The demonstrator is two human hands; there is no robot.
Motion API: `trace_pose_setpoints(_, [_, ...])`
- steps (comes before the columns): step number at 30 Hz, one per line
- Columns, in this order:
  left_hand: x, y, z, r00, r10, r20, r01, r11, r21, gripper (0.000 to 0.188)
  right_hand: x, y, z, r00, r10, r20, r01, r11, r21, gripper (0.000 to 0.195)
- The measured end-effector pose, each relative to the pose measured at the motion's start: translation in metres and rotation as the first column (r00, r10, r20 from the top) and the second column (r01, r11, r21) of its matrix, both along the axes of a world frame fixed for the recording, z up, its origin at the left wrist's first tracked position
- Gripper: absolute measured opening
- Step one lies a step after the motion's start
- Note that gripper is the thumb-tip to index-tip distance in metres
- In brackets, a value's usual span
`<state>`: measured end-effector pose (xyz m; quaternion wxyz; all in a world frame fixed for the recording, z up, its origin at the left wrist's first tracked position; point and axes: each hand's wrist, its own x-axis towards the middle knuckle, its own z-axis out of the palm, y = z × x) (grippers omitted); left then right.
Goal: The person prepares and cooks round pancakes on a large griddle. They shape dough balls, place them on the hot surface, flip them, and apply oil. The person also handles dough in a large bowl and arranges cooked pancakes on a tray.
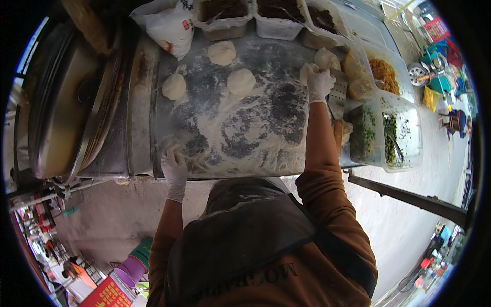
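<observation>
My right hand (321,86), in a thin white glove, reaches to the far right of a floured worktop (282,99). Its fingers grip a pale dough piece (304,74). Just behind sits another dough lump (326,58), and a perforated metal spatula (338,94) lies close to the right of that hand. At the worktop's front left edge rests my left hand (175,165), also gloved, with fingers apart and nothing seen in them. Three flattened dough rounds, one at the back (221,53), one central (241,81) and one at left (174,86), lie on the flour.
Along the back stand a plastic bag (172,32) and tubs of dark filling (226,27). At right are tubs of orange shreds (383,76) and chopped greens (401,146), near a wooden handle (338,136). A large round metal pan (73,115) flanks the left side.
</observation>
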<state>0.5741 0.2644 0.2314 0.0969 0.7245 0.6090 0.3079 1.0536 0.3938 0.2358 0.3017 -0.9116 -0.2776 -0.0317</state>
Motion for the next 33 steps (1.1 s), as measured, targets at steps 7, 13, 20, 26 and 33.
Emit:
trace_pose_setpoints(7, [0.002,0.002,0.002,1.0,0.004,-0.031,-0.003,1.0,0.02,0.022,-0.014,0.015,-0.019,0.758,0.369,-0.537,-0.085,0.873,0.48,0.045])
trace_pose_setpoints(13, [0.003,-0.003,0.008,0.999,0.032,0.018,-0.03,0.997,-0.071,0.021,-0.096,-0.047,0.043,0.161,0.655,-0.738,-0.631,0.644,0.433,0.036])
trace_pose_setpoints(20, [0.002,0.001,0.01,1.0,-0.016,0.008,0.016,0.997,-0.081,0.019,-0.188,-0.03,0.033,0.313,0.876,-0.367,-0.931,0.359,0.064,0.027])
trace_pose_setpoints(26, [0.001,-0.001,0.008,1.0,-0.017,0.003,0.017,0.999,-0.034,0.018,-0.137,0.0,0.047,0.71,0.699,-0.091,-0.704,0.71,-0.038,0.037])
trace_pose_setpoints(33, [0.003,-0.001,0.014,1.0,0.012,0.006,-0.011,0.997,-0.077,0.018,-0.199,0.025,0.004,0.532,0.734,-0.423,-0.637,0.676,0.372,0.043])
